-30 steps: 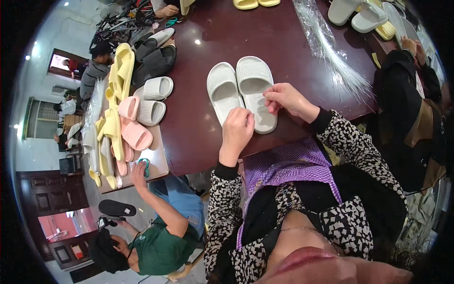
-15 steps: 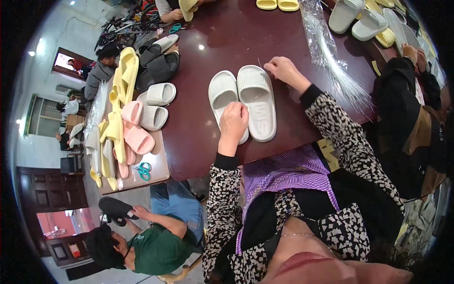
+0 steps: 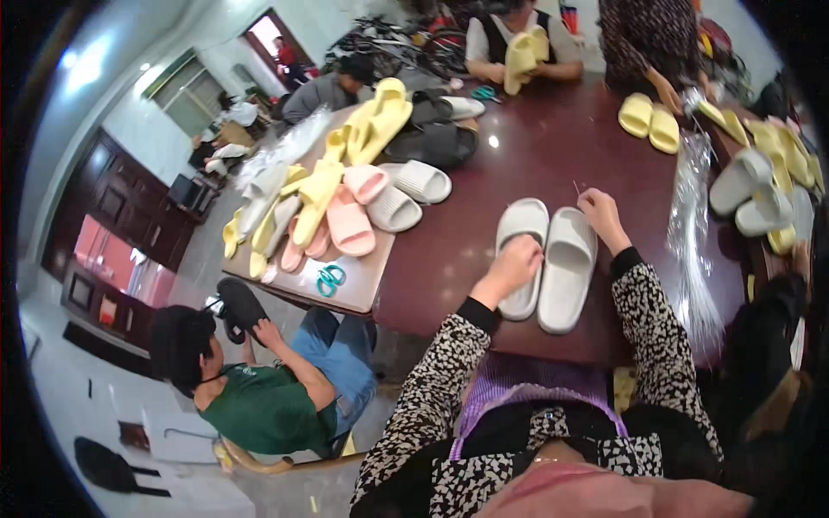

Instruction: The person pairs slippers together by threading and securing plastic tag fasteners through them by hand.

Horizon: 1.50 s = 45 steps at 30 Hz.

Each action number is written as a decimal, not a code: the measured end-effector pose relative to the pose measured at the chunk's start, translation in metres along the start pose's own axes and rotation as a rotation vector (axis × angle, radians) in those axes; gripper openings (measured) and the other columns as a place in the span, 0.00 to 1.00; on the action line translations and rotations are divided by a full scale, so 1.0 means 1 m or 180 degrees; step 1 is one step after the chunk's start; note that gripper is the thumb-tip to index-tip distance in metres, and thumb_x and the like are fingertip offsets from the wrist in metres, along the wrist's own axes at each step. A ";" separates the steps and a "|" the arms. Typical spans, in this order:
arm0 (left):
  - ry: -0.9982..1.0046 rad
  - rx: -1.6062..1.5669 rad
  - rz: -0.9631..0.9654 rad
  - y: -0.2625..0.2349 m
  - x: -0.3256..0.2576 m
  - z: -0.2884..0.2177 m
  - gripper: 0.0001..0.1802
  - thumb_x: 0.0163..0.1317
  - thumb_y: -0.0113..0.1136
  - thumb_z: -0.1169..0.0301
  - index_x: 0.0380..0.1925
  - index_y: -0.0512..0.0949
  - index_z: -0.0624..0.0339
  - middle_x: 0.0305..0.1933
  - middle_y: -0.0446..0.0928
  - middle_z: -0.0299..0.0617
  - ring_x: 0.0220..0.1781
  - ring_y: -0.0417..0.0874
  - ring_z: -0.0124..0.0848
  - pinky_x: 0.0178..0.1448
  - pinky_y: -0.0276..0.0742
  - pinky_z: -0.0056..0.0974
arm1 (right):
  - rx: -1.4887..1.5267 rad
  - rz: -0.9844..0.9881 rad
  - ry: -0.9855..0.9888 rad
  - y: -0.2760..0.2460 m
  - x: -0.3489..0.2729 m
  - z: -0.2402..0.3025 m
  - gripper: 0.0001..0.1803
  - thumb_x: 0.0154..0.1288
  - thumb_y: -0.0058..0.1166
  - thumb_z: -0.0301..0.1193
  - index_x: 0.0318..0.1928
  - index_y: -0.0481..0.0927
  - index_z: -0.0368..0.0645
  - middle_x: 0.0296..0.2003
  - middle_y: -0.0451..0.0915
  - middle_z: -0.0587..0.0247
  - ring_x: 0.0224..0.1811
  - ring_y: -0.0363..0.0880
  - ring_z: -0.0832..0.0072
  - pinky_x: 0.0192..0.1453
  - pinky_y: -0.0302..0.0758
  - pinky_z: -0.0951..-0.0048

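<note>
A pair of light grey slide slippers lies side by side on the dark red table, toes pointing away from me. My left hand [image 3: 516,269] has its fingers curled together over the opening of the left slipper [image 3: 520,305]; what it grips, if anything, is hidden. Beside the toe of the right slipper [image 3: 566,292], my right hand [image 3: 602,216] is closed in a pinch. A thin strand [image 3: 578,186] sticks up from its fingertips. To the right lies a bundle of long, thin whitish strands [image 3: 693,289], partly inside a clear plastic bag [image 3: 691,186].
Yellow, pink, grey and black slippers crowd the left side, near teal scissors [image 3: 330,280]. Yellow slippers [image 3: 649,123] lie at the far right, with grey slippers [image 3: 753,194] nearer. Co-workers sit around; one at left holds a black slipper [image 3: 240,306], one across holds yellow slippers [image 3: 523,60].
The whole view has swung, so the table and slippers appear farther right and lower, and more of the far side shows. Both hands keep about the same places at the grey slippers.
</note>
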<state>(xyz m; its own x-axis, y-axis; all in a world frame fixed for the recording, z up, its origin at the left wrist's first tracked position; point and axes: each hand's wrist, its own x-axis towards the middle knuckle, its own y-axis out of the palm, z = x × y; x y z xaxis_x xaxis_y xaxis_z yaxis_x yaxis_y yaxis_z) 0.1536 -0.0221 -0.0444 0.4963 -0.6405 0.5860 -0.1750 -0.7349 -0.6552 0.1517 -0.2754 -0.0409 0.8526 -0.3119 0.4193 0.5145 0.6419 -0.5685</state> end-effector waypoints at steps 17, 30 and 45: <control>-0.0539 -0.0559 0.0455 0.007 0.012 0.003 0.07 0.63 0.51 0.71 0.36 0.69 0.64 0.39 0.73 0.56 0.44 0.74 0.54 0.47 0.70 0.50 | 0.0714 0.1943 -0.0020 0.050 0.049 0.046 0.09 0.57 0.55 0.29 0.33 0.79 0.35 0.23 0.76 0.67 0.24 0.71 0.80 0.29 0.70 0.75; -0.0341 -0.0605 0.0159 0.004 0.011 -0.003 0.08 0.60 0.52 0.74 0.38 0.71 0.66 0.40 0.74 0.55 0.45 0.75 0.53 0.48 0.72 0.46 | 0.1708 0.0961 0.0925 0.050 0.043 0.030 0.04 0.56 0.55 0.25 0.28 0.79 0.36 0.22 0.76 0.66 0.23 0.72 0.82 0.25 0.68 0.76; -0.0631 -0.0741 -0.1051 0.002 0.051 -0.023 0.11 0.62 0.52 0.76 0.43 0.75 0.67 0.40 0.79 0.48 0.33 0.82 0.34 0.37 0.77 0.34 | 0.2667 0.0147 0.0343 0.015 -0.024 0.054 0.07 0.62 0.52 0.26 0.34 0.79 0.33 0.29 0.79 0.64 0.33 0.76 0.80 0.40 0.73 0.78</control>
<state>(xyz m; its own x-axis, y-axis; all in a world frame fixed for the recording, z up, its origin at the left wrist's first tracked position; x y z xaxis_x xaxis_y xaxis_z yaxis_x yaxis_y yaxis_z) 0.1596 -0.0612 -0.0045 0.7070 -0.3249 0.6282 -0.1552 -0.9379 -0.3104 0.1338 -0.2204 -0.0217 0.8970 -0.3104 0.3146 0.2770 0.9496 0.1470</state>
